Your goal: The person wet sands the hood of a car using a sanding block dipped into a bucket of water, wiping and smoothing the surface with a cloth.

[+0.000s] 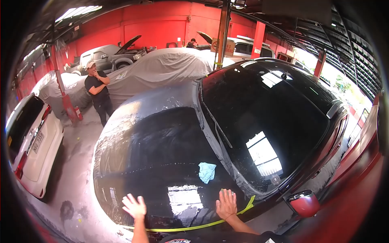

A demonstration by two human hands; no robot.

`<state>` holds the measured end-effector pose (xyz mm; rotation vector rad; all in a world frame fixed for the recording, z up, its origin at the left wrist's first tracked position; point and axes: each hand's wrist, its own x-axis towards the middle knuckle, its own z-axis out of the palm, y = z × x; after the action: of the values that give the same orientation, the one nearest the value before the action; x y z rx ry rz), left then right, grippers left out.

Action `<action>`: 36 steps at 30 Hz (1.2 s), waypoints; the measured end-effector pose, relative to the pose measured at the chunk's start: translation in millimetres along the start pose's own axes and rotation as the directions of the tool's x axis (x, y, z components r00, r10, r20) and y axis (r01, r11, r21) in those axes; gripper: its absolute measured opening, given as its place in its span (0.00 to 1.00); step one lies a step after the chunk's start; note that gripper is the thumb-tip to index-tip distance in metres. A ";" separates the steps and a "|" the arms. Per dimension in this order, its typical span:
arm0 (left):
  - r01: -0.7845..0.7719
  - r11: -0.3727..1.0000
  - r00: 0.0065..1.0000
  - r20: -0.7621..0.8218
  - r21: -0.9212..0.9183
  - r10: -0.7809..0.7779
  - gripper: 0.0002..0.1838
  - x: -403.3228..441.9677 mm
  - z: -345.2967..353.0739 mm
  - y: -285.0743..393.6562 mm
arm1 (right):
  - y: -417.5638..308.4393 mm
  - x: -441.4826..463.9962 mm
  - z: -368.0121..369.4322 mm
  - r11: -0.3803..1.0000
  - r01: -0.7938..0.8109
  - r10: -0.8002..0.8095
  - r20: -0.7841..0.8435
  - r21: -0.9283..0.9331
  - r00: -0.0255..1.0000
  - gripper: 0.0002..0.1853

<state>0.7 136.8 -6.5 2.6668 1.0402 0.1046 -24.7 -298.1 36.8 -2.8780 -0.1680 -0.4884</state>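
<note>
My left hand (135, 206) is over the near front part of the dark car hood (158, 150), fingers spread and nothing held. My right hand (226, 203) has its fingers stretched out over the hood near the windshield corner. Whether either palm touches the surface I cannot tell. A crumpled light blue cloth (206, 172) lies on the hood, just beyond my right hand. Yellow-green tape (190, 228) runs along the hood's near edge, its end sticking up beside my right hand. Dull, greyish patches show along the hood's far side.
The windshield (259, 109) and a red side mirror (304, 203) are at the right. A person in a cap (96, 87) stands beyond the hood, one hand at the chin. A white car (38, 141) is parked at left. Behind stand covered cars (162, 67) and a post (222, 36).
</note>
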 end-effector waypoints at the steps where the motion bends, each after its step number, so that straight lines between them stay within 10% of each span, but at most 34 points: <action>1: 0.089 0.996 0.996 0.012 -0.015 -0.088 0.42 18.3 -1.9 -26.4 | 0.8 2.1 0.4 1.000 -0.001 0.001 -0.001 0.001 1.000 0.30; 3: 0.329 0.938 0.938 0.149 -0.109 -0.312 0.42 47.4 -2.9 -74.5 | 0.4 -0.2 1.2 1.000 0.014 -0.014 -0.009 -0.021 1.000 0.30; 5: 0.171 0.926 0.972 0.093 0.337 -0.214 0.42 72.3 30.0 -108.4 | -1.7 2.0 -1.8 1.000 0.003 -0.003 -0.005 -0.008 1.000 0.30; 9: 0.298 0.943 0.954 -0.020 0.145 -0.298 0.42 55.2 -1.7 -28.4 | 1.0 0.5 1.4 1.000 0.001 -0.001 -0.014 0.012 1.000 0.30; 12: -0.311 0.950 0.932 -0.185 0.029 0.310 0.36 34.9 -2.0 42.4 | -0.8 2.2 -2.3 1.000 0.008 -0.008 -0.006 -0.009 1.000 0.30; 16: -0.488 0.871 0.852 0.187 -0.056 0.489 0.44 22.0 10.6 144.2 | 1.3 0.9 1.5 1.000 0.005 -0.006 -0.010 -0.023 1.000 0.30; 36: -0.665 0.731 0.725 0.105 -0.151 0.681 0.42 -34.4 13.3 104.1 | -0.1 2.0 -2.5 1.000 -0.014 0.014 -0.032 0.009 0.999 0.29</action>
<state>45.5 37.4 11.1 2.7574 -0.0382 0.0883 -23.6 -298.4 39.7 -2.8596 -0.1449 -0.5291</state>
